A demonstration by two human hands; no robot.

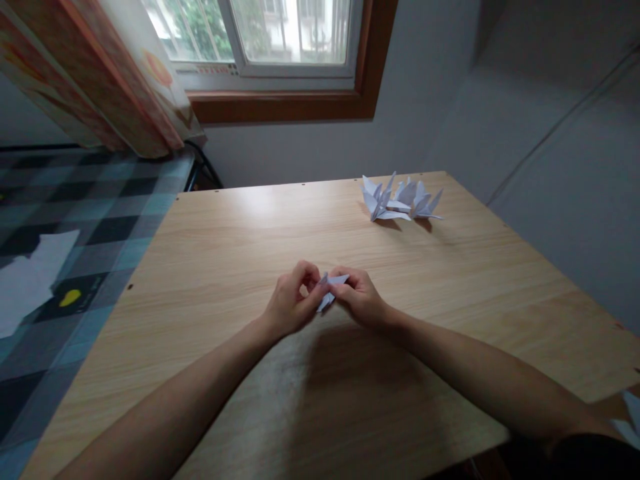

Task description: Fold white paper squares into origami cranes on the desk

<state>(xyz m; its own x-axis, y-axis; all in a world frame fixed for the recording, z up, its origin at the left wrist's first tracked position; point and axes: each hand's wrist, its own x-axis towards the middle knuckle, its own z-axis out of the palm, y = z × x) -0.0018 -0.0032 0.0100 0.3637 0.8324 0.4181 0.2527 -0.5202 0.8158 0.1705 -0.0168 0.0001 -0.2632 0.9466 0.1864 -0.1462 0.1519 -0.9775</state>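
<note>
Both my hands meet at the middle of a light wooden table (210, 240). My left hand (293, 303) and my right hand (361, 298) pinch a small folded piece of pale paper (330, 288) between their fingertips, just above the tabletop. Fingers of both hands are curled closed round the paper, which is mostly hidden by them. Farther back on the right of the table lies a cluster of finished folded paper cranes (400, 200), well apart from my hands.
A bed with a dark checked cover (75, 220) stands left of the table, with white paper sheets (30, 277) on it. A window (280, 40) and patterned curtain (100, 80) are behind. Grey walls close in on the right. More pale paper (630, 417) shows at the lower right edge.
</note>
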